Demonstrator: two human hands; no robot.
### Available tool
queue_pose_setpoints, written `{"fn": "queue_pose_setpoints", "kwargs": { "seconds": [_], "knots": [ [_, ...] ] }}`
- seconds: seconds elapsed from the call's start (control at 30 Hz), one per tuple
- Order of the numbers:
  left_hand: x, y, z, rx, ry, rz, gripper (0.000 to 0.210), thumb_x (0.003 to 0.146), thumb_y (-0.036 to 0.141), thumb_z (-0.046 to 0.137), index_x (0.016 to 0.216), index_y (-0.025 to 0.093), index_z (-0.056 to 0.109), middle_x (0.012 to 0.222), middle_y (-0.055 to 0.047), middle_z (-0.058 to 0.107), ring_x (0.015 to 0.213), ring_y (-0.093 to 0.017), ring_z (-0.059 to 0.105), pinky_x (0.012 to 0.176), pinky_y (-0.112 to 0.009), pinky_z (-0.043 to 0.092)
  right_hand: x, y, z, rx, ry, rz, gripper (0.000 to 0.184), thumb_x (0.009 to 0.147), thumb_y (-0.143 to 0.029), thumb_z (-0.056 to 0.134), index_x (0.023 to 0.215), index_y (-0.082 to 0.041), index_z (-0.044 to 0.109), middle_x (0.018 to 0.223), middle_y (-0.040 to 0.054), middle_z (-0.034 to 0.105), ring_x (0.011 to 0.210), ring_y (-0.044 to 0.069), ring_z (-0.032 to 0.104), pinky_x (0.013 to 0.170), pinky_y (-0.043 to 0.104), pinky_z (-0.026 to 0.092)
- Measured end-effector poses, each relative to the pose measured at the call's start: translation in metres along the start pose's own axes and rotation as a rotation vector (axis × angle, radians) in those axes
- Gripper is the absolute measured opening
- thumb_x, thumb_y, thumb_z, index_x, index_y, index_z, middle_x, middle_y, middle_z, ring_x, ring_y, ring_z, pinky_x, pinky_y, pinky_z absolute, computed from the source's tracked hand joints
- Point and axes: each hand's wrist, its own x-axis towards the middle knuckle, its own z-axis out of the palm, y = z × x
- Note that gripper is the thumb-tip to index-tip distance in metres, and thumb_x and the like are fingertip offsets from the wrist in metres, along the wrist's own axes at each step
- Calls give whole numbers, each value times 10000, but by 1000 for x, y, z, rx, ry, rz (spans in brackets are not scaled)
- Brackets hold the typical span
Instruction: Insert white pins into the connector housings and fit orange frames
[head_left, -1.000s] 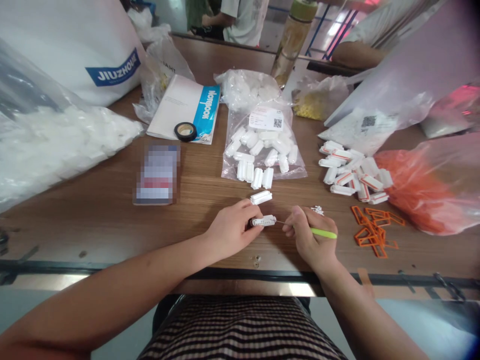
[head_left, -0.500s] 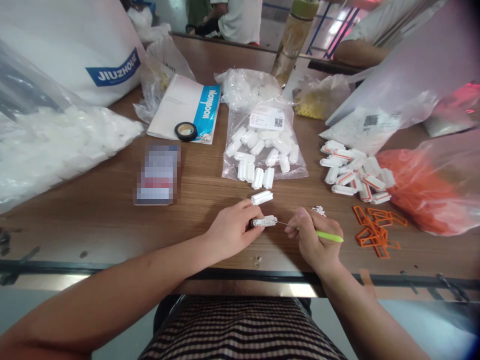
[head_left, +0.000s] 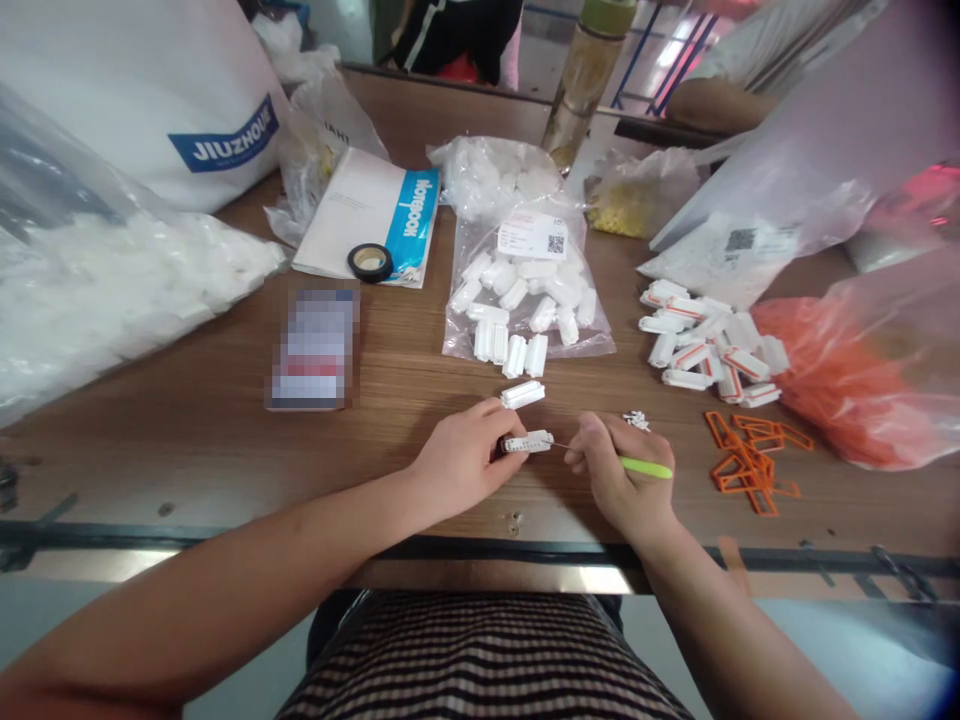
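Observation:
Near the table's front, my left hand (head_left: 463,450) is closed on a white plastic connector housing (head_left: 531,441) with rows of small holes. My right hand (head_left: 626,468) grips a thin metal pick with a lime-green handle (head_left: 646,467). Its tip meets the right part of the housing; whether it is inside a hole I cannot tell. Just beyond the held piece lies another white housing (head_left: 523,393). A small heap of tiny white pins (head_left: 636,421) sits behind my right hand. Orange rectangular frames (head_left: 757,460) lie to its right.
Behind the hands lies a clear bag of white housings (head_left: 536,290). White pieces with orange strips (head_left: 712,345) are piled at right, beside a bag of orange parts (head_left: 825,390). A phone (head_left: 313,350), notebook (head_left: 360,215), tape roll (head_left: 370,263) and bottle (head_left: 589,85) stand around.
My right hand has shifted slightly left, bringing the pick further over the housing. My left hand stays in place. In the background, a person in dark trousers now shows at the top.

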Motion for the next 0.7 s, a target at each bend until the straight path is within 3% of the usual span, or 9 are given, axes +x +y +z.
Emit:
{"fn": "queue_pose_setpoints", "kwargs": {
  "seconds": [0.17, 0.5, 0.7],
  "knots": [
    [0, -2, 0, 0, 4, 6, 36, 851, 185, 666, 859, 181, 630, 824, 21, 541, 653, -110, 488, 603, -272, 367, -3, 4, 2, 125, 123, 63, 414, 973, -262, 511, 590, -189, 652, 565, -4, 645, 449, 83, 571, 462, 216, 466],
    [0, -2, 1, -7, 22, 5, 49, 844, 187, 682, 851, 180, 634, 818, 26, 544, 647, -102, 499, 624, -270, 381, 0, 6, 2, 109, 29, 96, 433, 975, -287, 514, 567, -180, 608, 537, -8, 606, 458, 82, 572, 486, 220, 465],
    [0, -4, 1, 2, 25, 2, 56, 843, 204, 685, 855, 186, 634, 831, 23, 553, 642, -103, 507, 620, -272, 386, -1, 6, 0, 220, 114, 129, 444, 981, -327, 514, 578, -184, 633, 554, 0, 629, 437, 88, 565, 428, 220, 460]
  ]
}}
